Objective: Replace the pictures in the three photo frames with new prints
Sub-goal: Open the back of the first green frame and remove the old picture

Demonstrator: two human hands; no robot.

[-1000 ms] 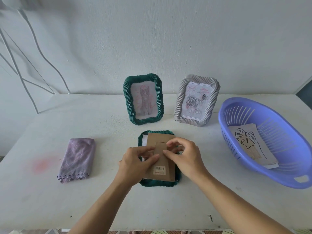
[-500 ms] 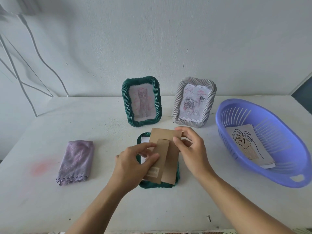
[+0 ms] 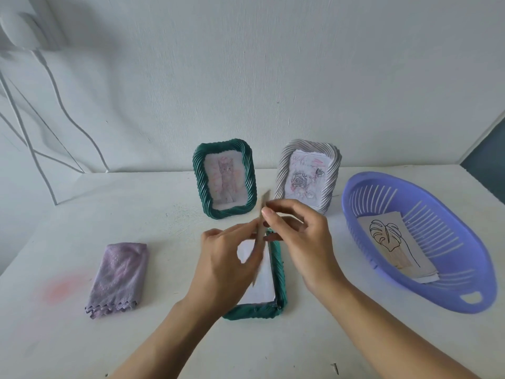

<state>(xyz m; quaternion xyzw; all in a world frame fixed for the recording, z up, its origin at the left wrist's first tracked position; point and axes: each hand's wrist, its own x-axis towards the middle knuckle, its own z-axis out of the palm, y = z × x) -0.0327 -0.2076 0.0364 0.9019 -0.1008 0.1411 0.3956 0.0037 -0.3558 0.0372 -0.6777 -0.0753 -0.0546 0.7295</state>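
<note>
A green twisted-rim photo frame [image 3: 276, 280] lies face down on the white table [image 3: 300, 337] in front of me, its white paper insert [image 3: 262, 285] exposed. Above it, both hands hold the brown cardboard backing [image 3: 261, 233], tipped up on edge so I see it almost edge-on. My left hand [image 3: 226, 258] grips its lower part; my right hand [image 3: 297, 233] pinches its upper part. Behind stand a green frame [image 3: 224, 179] with a cat picture and a grey frame [image 3: 308, 175] with a rose drawing. New prints [image 3: 393, 244], a leaf drawing on top, lie in the purple basket [image 3: 464, 285].
A folded purple cloth [image 3: 119, 277] lies on the table to the left. The purple basket takes up the right side. A white wall runs close behind the standing frames. A pink stain [image 3: 58, 289] marks the table near the left edge.
The cardboard backing has come off the lying frame: it was flat under both hands, then lifted and turned up on edge, uncovering the white insert. Both hands rose with it.
</note>
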